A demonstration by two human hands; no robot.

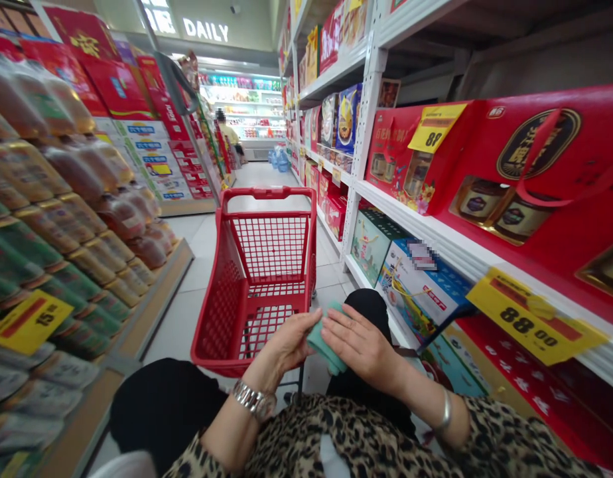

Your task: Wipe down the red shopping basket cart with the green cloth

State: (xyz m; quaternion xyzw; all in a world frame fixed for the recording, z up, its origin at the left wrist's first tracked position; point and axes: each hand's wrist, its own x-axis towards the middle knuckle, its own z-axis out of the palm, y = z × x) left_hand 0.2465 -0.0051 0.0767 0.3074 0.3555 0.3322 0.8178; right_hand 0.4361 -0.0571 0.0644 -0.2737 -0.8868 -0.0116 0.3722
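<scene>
A folded light-green cloth (331, 348) is held between my two hands, above my lap. My left hand (289, 342), with a metal watch (254, 400) at the wrist, grips its left edge between thumb and fingers. From the right, my right hand (363, 345) lies over the cloth and presses it, fingers together; a silver bangle (444, 408) circles that wrist. Part of the cloth is hidden beneath the right fingers. Just beyond my knees stands a red shopping cart (221, 318) with a mesh basket.
White shelves (369, 113) on my right hold red gift boxes (545, 159) and several other cartons, with a yellow price tag (530, 318). Stacked drinks (62, 199) line the left side. A person (229, 133) is far down the tiled aisle, near blue water jugs (279, 159).
</scene>
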